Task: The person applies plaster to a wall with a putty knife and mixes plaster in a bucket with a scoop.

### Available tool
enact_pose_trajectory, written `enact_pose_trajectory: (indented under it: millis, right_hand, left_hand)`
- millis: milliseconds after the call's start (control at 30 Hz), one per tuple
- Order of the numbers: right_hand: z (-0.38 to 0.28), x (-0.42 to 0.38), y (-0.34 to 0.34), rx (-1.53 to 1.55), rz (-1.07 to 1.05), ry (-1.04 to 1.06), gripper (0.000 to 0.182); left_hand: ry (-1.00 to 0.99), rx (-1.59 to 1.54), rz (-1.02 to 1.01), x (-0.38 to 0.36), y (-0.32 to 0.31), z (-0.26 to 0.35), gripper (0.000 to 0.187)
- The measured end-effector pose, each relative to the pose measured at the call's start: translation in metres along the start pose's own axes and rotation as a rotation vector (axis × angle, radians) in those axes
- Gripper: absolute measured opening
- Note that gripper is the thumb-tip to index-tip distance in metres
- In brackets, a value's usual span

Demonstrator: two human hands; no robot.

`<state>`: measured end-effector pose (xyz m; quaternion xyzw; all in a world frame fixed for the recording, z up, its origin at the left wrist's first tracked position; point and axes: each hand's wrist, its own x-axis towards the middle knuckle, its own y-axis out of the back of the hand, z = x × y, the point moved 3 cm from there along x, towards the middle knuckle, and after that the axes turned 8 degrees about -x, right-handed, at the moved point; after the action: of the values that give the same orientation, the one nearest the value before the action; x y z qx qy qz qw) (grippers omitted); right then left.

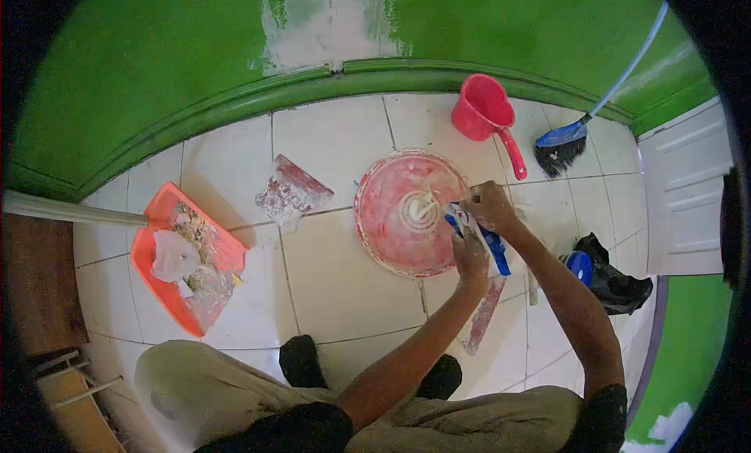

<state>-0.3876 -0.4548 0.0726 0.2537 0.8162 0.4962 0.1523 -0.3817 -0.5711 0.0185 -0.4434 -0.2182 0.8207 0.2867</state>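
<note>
My left hand (471, 259) and my right hand (491, 207) are both closed on a blue-and-white packet (491, 246). They hold it above the right side of a round red lid-like pan (383, 234) smeared with white. A small mound of white material (423, 209) lies at the pan's centre, beside the packet's upper end. Below my left hand, a flat reddish-brown blade (486, 316) with white smears lies on the tiles. Some fingers are hidden behind the packet and the hands.
Left of the pan lies a paste-smeared scraper (293, 191). An orange dustpan (142, 253) holds debris. Beyond the pan stand a pink dipper (479, 113) and a blue broom (562, 144). A black plastic bag (618, 285) and blue-lidded container (579, 267) sit at right.
</note>
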Motion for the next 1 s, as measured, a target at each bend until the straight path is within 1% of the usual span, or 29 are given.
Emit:
enact_pose_trajectory:
  millis: [33, 67, 100, 133, 167, 200, 267, 300, 333, 367, 400, 433, 467, 500, 533, 567, 600, 633, 667, 733, 800, 867, 933, 1000]
  right_hand:
    - [0.0, -0.003, -0.003, -0.079, 0.019, -0.009, 0.025]
    - [0.001, -0.003, -0.007, -0.154, 0.041, -0.019, 0.025]
    - [0.008, -0.001, -0.011, -0.151, 0.04, -0.018, 0.025]
    - [0.016, 0.0, -0.015, -0.179, -0.009, 0.107, 0.027]
    - [0.019, -0.001, -0.016, -0.208, -0.054, 0.23, 0.029]
    - [0.012, -0.003, -0.014, -0.209, -0.049, 0.229, 0.029]
    - [0.005, -0.006, -0.009, 0.087, -0.069, -0.156, 0.031]
    - [0.008, -0.006, -0.007, 0.086, -0.074, -0.157, 0.031]
    - [0.009, -0.008, -0.003, -0.055, -0.067, -0.077, 0.031]
    - [0.009, -0.007, -0.001, -0.195, -0.051, 0.004, 0.031]
    - [0.003, -0.005, 0.004, -0.194, -0.044, 0.004, 0.031]
    - [-0.006, -0.006, 0.009, -0.099, -0.148, -0.108, 0.029]
    - [-0.01, -0.01, 0.01, -0.006, -0.255, -0.222, 0.027]
    - [0.006, -0.016, -0.004, -0.009, -0.256, -0.224, 0.027]
    - [0.036, -0.021, -0.027, -0.241, -0.185, -0.186, 0.028]
    - [0.051, -0.025, -0.04, -0.47, -0.114, -0.145, 0.029]
    - [0.048, -0.027, -0.039, -0.469, -0.111, -0.144, 0.029]
    - [0.043, -0.03, -0.039, -0.38, -0.16, -0.163, 0.03]
    - [0.039, -0.033, -0.038, -0.291, -0.21, -0.182, 0.032]
    - [0.033, -0.039, -0.035, -0.319, -0.203, -0.147, 0.033]
    - [0.029, -0.042, -0.035, -0.349, -0.194, -0.111, 0.034]
    - [0.032, -0.043, -0.035, -0.219, -0.106, -0.255, 0.038]
    - [0.023, -0.046, -0.028, -0.171, -0.092, -0.267, 0.041]
    - [0.019, -0.05, -0.019, -0.121, -0.073, -0.283, 0.044]
  left_hand:
    - [-0.003, -0.002, 0.001, -0.007, -0.005, 0.004, 0.045]
    - [-0.133, -0.08, 0.04, -0.015, -0.008, 0.012, 0.04]
    - [-0.261, -0.159, 0.08, -0.02, -0.01, 0.015, 0.037]
    - [-0.259, -0.161, 0.085, -0.007, -0.003, -0.007, 0.037]
    - [-0.265, -0.044, 0.089, 0.019, 0.01, -0.041, 0.034]
    - [-0.274, 0.077, 0.089, 0.034, 0.017, -0.059, 0.032]
    - [-0.26, 0.078, 0.078, 0.019, 0.014, -0.042, 0.034]
    - [-0.238, 0.08, 0.07, 0.015, 0.015, -0.044, 0.037]
    - [-0.233, 0.079, 0.072, 0.014, 0.016, -0.048, 0.037]
    - [-0.184, 0.1, 0.039, 0.018, 0.016, -0.049, 0.037]
    - [-0.137, 0.121, 0.007, 0.025, 0.015, -0.056, 0.038]
    - [-0.136, 0.121, 0.008, 0.03, 0.016, -0.065, 0.038]
    - [-0.249, 0.111, 0.084, 0.03, 0.017, -0.073, 0.038]
    - [-0.364, 0.101, 0.155, 0.029, 0.017, -0.077, 0.038]
    - [-0.367, 0.101, 0.149, 0.023, 0.016, -0.068, 0.038]
    - [-0.184, 0.011, 0.056, 0.015, 0.016, -0.056, 0.038]
    - [0.001, -0.078, -0.033, 0.009, 0.015, -0.052, 0.039]
    - [-0.078, 0.124, 0.068, 0.023, 0.026, -0.066, 0.04]
    - [-0.076, 0.126, 0.071, 0.03, 0.034, -0.085, 0.04]
    - [-0.009, 0.159, 0.018, 0.014, 0.031, -0.068, 0.044]
    - [-0.026, 0.19, 0.03, 0.011, 0.029, -0.065, 0.046]
    - [-0.044, 0.215, 0.041, 0.009, 0.027, -0.067, 0.048]
    - [-0.186, 0.285, 0.129, -0.005, 0.022, -0.054, 0.05]
    - [-0.189, 0.295, 0.1, -0.022, 0.013, -0.036, 0.051]
